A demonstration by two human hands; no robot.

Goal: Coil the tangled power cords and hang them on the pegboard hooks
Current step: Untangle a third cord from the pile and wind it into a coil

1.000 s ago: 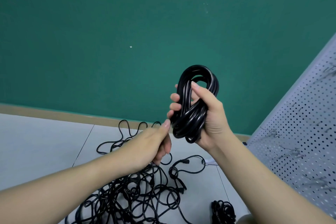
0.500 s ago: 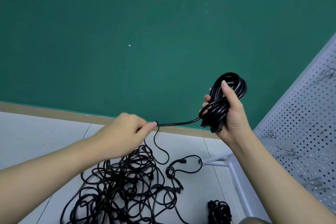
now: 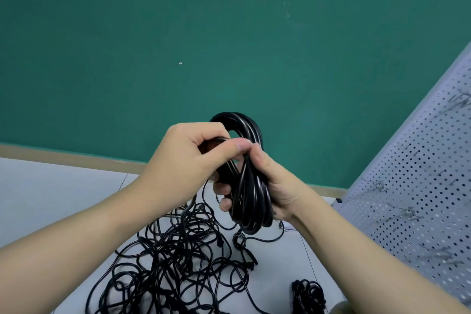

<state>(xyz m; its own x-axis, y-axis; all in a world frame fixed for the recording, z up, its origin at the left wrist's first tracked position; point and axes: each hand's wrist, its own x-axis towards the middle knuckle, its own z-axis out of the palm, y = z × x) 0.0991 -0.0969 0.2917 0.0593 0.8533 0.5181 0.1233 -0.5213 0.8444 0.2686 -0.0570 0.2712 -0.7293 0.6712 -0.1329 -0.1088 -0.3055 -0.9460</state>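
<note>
Coil (image 3: 251,181): gripped in right hand (image 3: 277,186), raised above the tangle (image 3: 178,257) on the floor. Left hand (image 3: 193,158), half a second ago drawn leftward, now pinching the cord against the coil's top; another loop evidently added. Pegboard (image 3: 418,186) unused.

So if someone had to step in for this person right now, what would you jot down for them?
Right hand: grips the coiled cord around its middle, held up in front of the green wall.
Left hand: pinches a strand at the top of the coil, apparently laying on another loop.
Tangled pile: on the floor below, one strand running up towards the hands.
Small bundle: on the floor near the pegboard.
Done: most of one cord looks coiled.
Left: finish this coil, hang it on a hook, then untangle and coil the pile.
</note>
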